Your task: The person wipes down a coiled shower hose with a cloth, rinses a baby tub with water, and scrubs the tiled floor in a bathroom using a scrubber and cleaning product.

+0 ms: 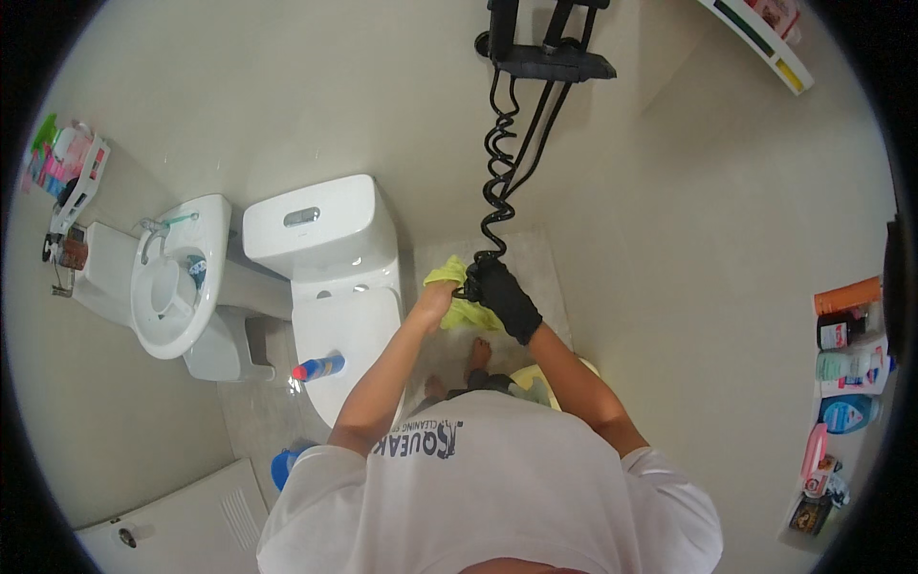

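Note:
My left hand [435, 300] is bare and gripping a yellow-green cloth [470, 316], which hangs in folds below and above the fingers. Close beside it, my right hand [510, 300] wears a black knit glove and is closed around the lower end of a black coiled hose [500, 165]. What exactly sits inside the gloved fist is hidden. Some of the cloth lies behind that glove. The hose rises to a black wall-mounted fixture [552, 63]. Both hands are held in front of my body, above the tiled floor [531, 265].
A white toilet [351, 316] with its lid down stands at left, a blue bottle with a red cap [321, 367] lying on it. Beyond are a washbasin [154, 343] and a grey-white stool [229, 351]. A yellow tub [526, 375] is by my feet. Toiletries fill a right-hand shelf [789, 527].

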Action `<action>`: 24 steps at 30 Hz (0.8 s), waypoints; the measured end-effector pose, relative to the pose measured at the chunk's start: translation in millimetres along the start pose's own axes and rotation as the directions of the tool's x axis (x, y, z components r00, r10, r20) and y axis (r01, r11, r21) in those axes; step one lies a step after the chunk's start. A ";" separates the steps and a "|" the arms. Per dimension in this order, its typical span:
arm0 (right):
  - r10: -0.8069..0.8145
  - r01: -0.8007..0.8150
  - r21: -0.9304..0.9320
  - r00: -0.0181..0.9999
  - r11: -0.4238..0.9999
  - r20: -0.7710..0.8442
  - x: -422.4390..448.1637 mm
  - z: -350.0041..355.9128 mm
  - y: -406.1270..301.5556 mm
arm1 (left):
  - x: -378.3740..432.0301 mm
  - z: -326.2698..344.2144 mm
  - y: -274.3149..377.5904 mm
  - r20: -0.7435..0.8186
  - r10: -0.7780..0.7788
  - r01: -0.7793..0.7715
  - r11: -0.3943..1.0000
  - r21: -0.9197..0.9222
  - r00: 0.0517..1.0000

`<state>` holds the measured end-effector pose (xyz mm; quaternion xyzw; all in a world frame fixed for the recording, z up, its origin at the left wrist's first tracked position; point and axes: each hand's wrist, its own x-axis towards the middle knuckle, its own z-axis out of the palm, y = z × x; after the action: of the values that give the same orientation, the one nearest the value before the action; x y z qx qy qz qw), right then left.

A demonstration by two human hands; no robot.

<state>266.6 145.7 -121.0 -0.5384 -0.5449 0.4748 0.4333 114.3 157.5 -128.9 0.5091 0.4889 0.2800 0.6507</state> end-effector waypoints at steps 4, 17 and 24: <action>-0.053 0.069 -0.246 0.996 0.967 0.072 -3.5 -7.4 -26.2 | 22.7 4.5 4.0 0.105 -0.216 0.236 0.772 -0.590 0.971; 0.257 -0.192 0.411 0.960 0.891 -0.108 56.1 -87.2 -31.0 | 204.0 -1.3 174.2 -0.275 0.665 -0.613 0.747 0.258 0.694; -0.303 0.296 -0.944 0.922 0.145 0.242 59.0 -75.5 45.5 | 260.7 17.4 216.7 -0.202 0.848 -0.546 0.480 0.686 0.491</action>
<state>346.2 207.0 -155.0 -0.5711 -0.8133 -0.0675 0.0881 254.5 445.9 -17.5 0.7309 0.4358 0.5067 0.1382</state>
